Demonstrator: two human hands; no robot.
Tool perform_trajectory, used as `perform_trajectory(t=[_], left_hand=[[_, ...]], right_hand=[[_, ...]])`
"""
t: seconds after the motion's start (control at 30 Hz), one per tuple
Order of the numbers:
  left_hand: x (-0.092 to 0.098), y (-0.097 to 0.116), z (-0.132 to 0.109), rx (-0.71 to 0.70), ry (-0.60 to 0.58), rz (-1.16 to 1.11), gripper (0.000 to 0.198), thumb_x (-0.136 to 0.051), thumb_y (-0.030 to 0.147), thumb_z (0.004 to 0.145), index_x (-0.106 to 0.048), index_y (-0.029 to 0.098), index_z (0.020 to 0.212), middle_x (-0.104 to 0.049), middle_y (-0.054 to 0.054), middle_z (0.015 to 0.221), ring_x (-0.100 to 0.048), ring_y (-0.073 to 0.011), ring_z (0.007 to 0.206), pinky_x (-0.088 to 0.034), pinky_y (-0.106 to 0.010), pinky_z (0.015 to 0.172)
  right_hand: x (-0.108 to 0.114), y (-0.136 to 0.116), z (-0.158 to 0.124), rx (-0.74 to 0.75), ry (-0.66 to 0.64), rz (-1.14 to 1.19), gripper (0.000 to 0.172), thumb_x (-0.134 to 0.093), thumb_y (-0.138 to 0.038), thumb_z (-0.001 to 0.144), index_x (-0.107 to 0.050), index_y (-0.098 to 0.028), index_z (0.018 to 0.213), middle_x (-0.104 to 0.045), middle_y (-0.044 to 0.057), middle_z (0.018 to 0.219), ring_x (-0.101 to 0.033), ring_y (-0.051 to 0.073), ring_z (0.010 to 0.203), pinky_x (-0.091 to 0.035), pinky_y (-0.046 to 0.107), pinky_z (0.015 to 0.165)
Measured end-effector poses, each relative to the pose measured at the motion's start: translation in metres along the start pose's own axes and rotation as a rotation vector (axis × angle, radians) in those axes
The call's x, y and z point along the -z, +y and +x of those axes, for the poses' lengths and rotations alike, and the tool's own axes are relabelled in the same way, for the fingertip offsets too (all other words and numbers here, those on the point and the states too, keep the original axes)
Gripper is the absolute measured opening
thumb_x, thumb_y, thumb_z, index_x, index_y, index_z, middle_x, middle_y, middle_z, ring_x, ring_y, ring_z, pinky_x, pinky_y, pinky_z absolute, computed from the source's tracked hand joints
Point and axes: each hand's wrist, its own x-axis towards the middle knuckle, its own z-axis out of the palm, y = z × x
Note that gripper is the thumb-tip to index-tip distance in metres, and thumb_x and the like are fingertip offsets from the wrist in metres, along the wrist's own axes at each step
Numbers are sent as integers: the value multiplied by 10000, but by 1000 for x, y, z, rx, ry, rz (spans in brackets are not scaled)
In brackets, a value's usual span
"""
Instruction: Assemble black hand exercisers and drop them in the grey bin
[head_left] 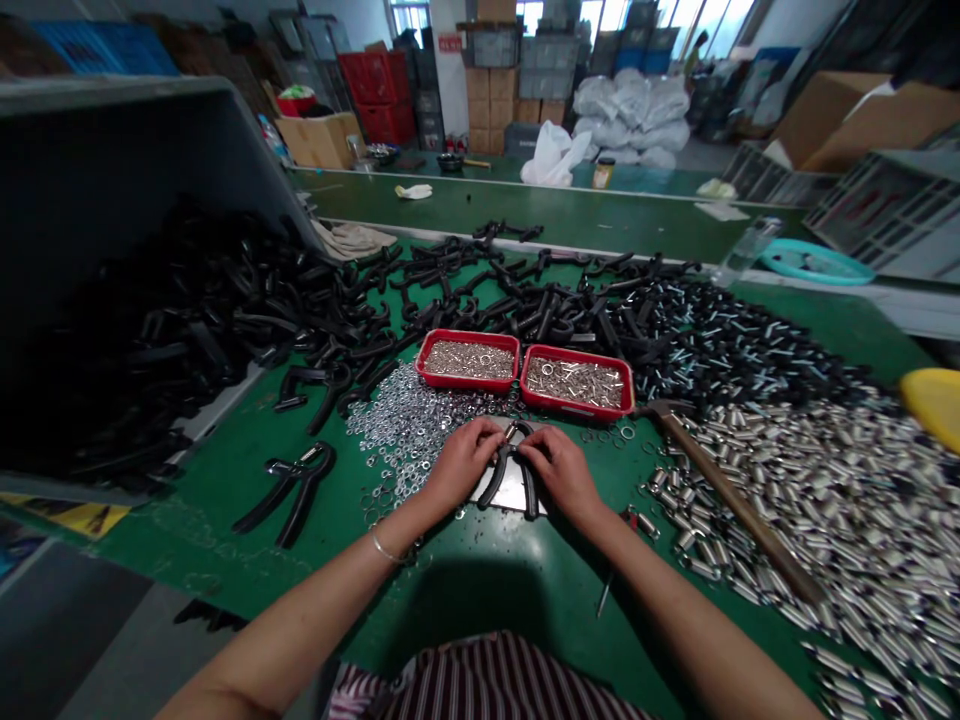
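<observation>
Got a busy bench here: the left hand [463,462] and right hand [559,472] are both closing in on one black hand gripper [508,470], fingertips pinching its top end over a small metal plate [511,490] mid-counter. Another assembled-looking gripper [289,490] is lying toward the left edge of the green counter [187,545]. Not much seems finished, judging by the piles: loose black handles [525,310] are sprawling along the far side, a big bin [112,200] is spilling more at the left, and silver washers [409,430] and steel sleeves [817,500] are heaped around two red trays [467,360] [577,383]. A wooden-handled hammer [731,495] is lying among the sleeves. Cardboard boxes [487,90] and white sacks [630,115] are filling the room behind.
</observation>
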Motion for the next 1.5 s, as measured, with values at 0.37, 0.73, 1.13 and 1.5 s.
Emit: perform_trajectory(t=[0.37,0.73,1.13,1.5], left_hand=[[14,8,-18,326,-147,-670,307,-667,430,845,-657,133,920,-675,-36,782,-581,-109,651,-463,-230,630],[25,-8,-29,272,-126,-388,206,-627,356,872,-632,160,935,-712,-40,870,-624,-131,666,-486,-260,637],[-2,-5,-2,-161,55,299,93,-600,259,938,-642,197,882,-670,-47,976,-569,-227,979,-401,-399,925],[-16,-10,0,-284,40,544,175,-514,301,988,-627,172,956,-651,-70,970,-544,-236,983,-373,-414,926]], right_hand=[[-9,-1,6,265,-70,-409,190,-466,-287,1004,-619,-213,920,-629,106,950,-572,256,935,-507,392,832],[-6,3,8,266,-129,-521,194,-481,-297,1008,-621,-191,925,-629,110,955,-577,252,926,-503,373,821],[-7,6,7,314,-133,-616,283,-410,-347,1031,-630,-186,956,-631,129,987,-565,267,951,-512,384,802],[6,9,0,326,-195,-303,228,-446,-248,1013,-659,-204,1080,-647,108,1082,-588,242,1037,-513,402,921]])
